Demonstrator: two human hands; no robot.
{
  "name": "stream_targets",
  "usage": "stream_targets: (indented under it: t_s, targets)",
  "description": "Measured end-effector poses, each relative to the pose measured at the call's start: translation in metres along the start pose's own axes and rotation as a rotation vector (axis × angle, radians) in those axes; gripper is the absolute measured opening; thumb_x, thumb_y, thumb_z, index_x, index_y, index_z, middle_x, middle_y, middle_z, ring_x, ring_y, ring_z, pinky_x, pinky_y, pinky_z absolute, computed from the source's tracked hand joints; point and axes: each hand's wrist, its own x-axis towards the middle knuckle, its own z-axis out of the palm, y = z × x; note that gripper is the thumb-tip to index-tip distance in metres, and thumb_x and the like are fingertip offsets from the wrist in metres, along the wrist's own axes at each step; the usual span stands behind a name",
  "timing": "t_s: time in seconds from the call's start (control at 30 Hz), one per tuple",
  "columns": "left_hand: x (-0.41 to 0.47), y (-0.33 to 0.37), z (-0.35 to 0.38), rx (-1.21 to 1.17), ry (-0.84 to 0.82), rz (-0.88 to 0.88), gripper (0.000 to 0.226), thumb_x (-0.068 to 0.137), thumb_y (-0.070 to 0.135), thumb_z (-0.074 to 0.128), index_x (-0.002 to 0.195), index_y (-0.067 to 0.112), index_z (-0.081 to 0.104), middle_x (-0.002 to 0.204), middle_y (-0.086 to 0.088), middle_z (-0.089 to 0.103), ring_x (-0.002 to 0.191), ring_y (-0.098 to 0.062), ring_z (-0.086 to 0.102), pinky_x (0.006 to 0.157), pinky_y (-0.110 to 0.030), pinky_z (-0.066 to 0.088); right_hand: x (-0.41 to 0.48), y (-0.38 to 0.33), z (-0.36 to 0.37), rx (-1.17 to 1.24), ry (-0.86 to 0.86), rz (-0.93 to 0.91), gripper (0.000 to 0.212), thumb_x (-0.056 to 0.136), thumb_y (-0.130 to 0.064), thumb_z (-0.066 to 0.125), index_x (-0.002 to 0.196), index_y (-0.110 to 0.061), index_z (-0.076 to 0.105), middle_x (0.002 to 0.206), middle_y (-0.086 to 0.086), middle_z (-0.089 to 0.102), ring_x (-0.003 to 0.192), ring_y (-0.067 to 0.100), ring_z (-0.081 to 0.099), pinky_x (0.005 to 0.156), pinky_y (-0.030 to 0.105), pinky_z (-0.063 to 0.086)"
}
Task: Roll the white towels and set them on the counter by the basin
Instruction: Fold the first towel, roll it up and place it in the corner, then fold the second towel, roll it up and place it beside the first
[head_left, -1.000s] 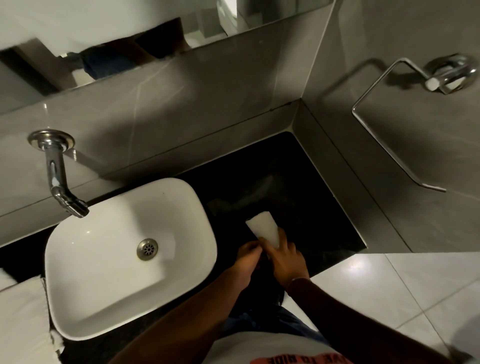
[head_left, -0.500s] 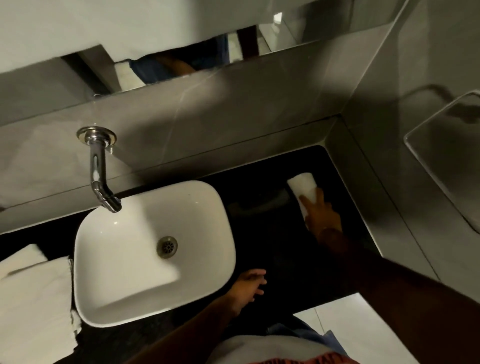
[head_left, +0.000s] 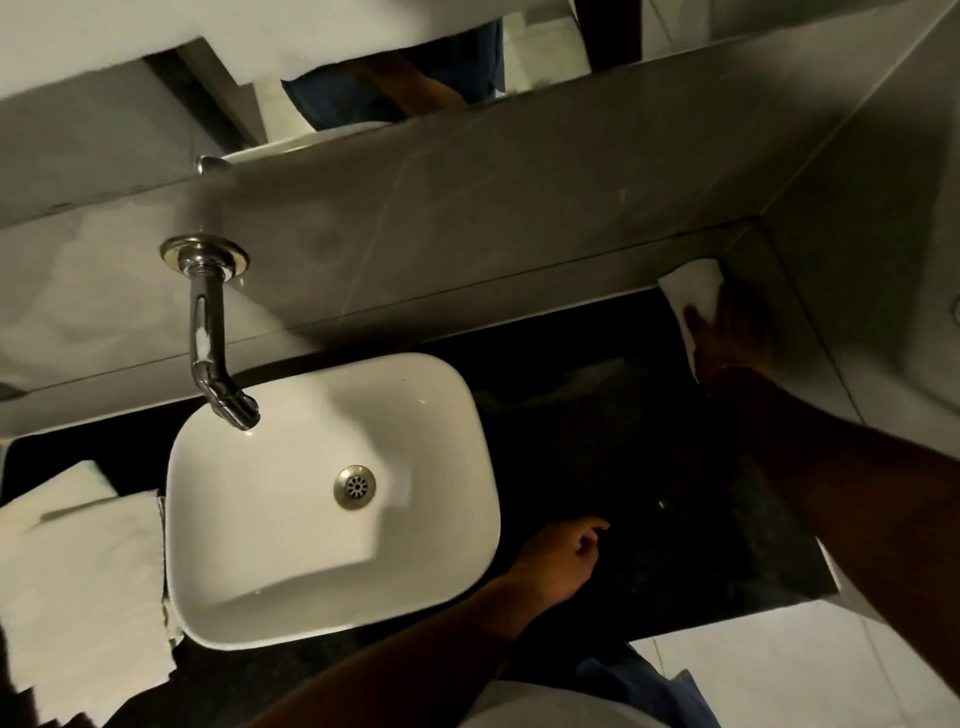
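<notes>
A rolled white towel (head_left: 688, 288) lies in the far right corner of the black counter (head_left: 613, 426), against the grey wall. My right hand (head_left: 730, 332) covers its near end and grips it. My left hand (head_left: 558, 558) hovers low over the counter's front, just right of the white basin (head_left: 291, 519), fingers loosely curled and holding nothing. A stack of flat white towels (head_left: 78, 582) lies on the counter left of the basin.
A chrome tap (head_left: 208, 338) juts from the back wall over the basin. Grey tiled walls close the counter at the back and right. A mirror (head_left: 363, 78) runs above. Pale floor tiles (head_left: 779, 670) show at the lower right.
My right hand has carried the rolled towel from the counter's front to the far right corner. My left hand let go of it and stayed near the front edge.
</notes>
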Motion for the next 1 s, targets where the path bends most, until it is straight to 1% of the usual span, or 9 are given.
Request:
stream_targets:
  t_s: [0.07, 0.1, 0.23, 0.43, 0.5, 0.63, 0.8, 0.9, 1.0]
  targets:
    - [0.003, 0.003, -0.002, 0.038, 0.006, 0.028, 0.04, 0.101, 0.017, 0.054, 0.139, 0.028, 0.062, 0.13, -0.004, 0.072, 0.117, -0.024, 0.068, 0.108, -0.033, 0.051, -0.006, 0.001, 0.002, 0.005, 0.15, -0.054, 0.059, 0.098, -0.01, 0.065, 0.151, -0.003, 0.041, 0.16, 0.036, 0.024, 0.145, 0.059, 0.025, 0.116, 0.073, 0.02]
    - [0.003, 0.003, -0.003, 0.065, 0.02, 0.044, 0.04, 0.101, 0.017, 0.054, 0.138, 0.028, 0.063, 0.13, -0.003, 0.072, 0.118, -0.024, 0.068, 0.108, -0.033, 0.051, -0.008, 0.0, 0.002, -0.051, 0.147, -0.073, 0.058, 0.099, -0.012, 0.063, 0.152, -0.006, 0.04, 0.161, 0.035, 0.019, 0.146, 0.059, 0.021, 0.116, 0.074, 0.017]
    - [0.003, 0.002, -0.004, 0.222, 0.125, 0.129, 0.043, 0.102, 0.02, 0.052, 0.142, 0.032, 0.06, 0.139, 0.001, 0.066, 0.129, -0.02, 0.062, 0.115, -0.032, 0.047, -0.025, -0.013, 0.004, -0.158, 0.016, -0.114, 0.06, 0.107, -0.035, 0.043, 0.161, -0.03, 0.019, 0.169, 0.02, -0.008, 0.155, 0.044, -0.003, 0.123, 0.067, 0.005]
    - [-0.001, 0.01, -0.008, 0.498, 0.196, 0.234, 0.06, 0.101, 0.019, 0.046, 0.159, 0.027, 0.037, 0.163, -0.004, 0.042, 0.15, -0.025, 0.04, 0.127, -0.032, 0.029, -0.121, -0.052, 0.023, -0.105, -0.013, -0.232, 0.057, 0.099, -0.031, 0.052, 0.154, -0.025, 0.038, 0.17, 0.017, 0.006, 0.157, 0.035, 0.009, 0.124, 0.061, 0.01]
    - [-0.008, 0.013, -0.012, 0.524, 0.226, 0.26, 0.063, 0.1, 0.02, 0.049, 0.161, 0.02, 0.034, 0.165, -0.009, 0.037, 0.152, -0.028, 0.037, 0.127, -0.034, 0.027, -0.148, -0.056, 0.032, -0.155, -0.065, -0.258, 0.059, 0.099, -0.036, 0.049, 0.156, -0.027, 0.033, 0.17, 0.015, 0.003, 0.157, 0.033, 0.007, 0.124, 0.06, 0.009]
    - [-0.03, 0.014, -0.021, 0.598, 0.348, 0.299, 0.067, 0.097, 0.023, 0.052, 0.16, 0.008, 0.033, 0.163, -0.017, 0.039, 0.15, -0.035, 0.039, 0.126, -0.039, 0.029, -0.185, -0.067, 0.041, -0.099, -0.089, -0.289, 0.06, 0.098, -0.039, 0.05, 0.155, -0.031, 0.033, 0.171, 0.012, 0.002, 0.158, 0.029, 0.006, 0.124, 0.057, 0.008]
    - [-0.071, -0.003, -0.017, 0.777, 0.423, 0.298, 0.074, 0.091, 0.027, 0.051, 0.161, 0.011, 0.031, 0.164, -0.014, 0.039, 0.152, -0.034, 0.036, 0.127, -0.04, 0.031, -0.215, -0.082, 0.068, -0.065, -0.122, -0.377, 0.06, 0.101, -0.039, 0.05, 0.157, -0.03, 0.03, 0.171, 0.011, 0.002, 0.158, 0.028, 0.005, 0.123, 0.059, 0.002]
    - [-0.099, -0.023, -0.011, 0.915, 0.436, 0.327, 0.072, 0.09, 0.031, 0.053, 0.158, 0.014, 0.038, 0.163, -0.009, 0.043, 0.151, -0.029, 0.041, 0.126, -0.043, 0.035, -0.24, -0.083, 0.09, -0.103, -0.137, -0.464, 0.053, 0.098, -0.036, 0.046, 0.15, -0.028, 0.043, 0.166, 0.012, 0.025, 0.154, 0.03, 0.023, 0.124, 0.058, 0.008]
    - [-0.13, -0.053, -0.01, 1.003, 0.484, 0.271, 0.066, 0.097, 0.036, 0.053, 0.159, 0.018, 0.038, 0.166, -0.003, 0.039, 0.153, -0.023, 0.039, 0.124, -0.043, 0.037, -0.27, -0.093, 0.105, -0.016, -0.07, -0.557, 0.04, 0.083, -0.032, 0.048, 0.112, -0.019, 0.071, 0.128, 0.013, 0.065, 0.118, 0.036, 0.062, 0.103, 0.054, 0.045]
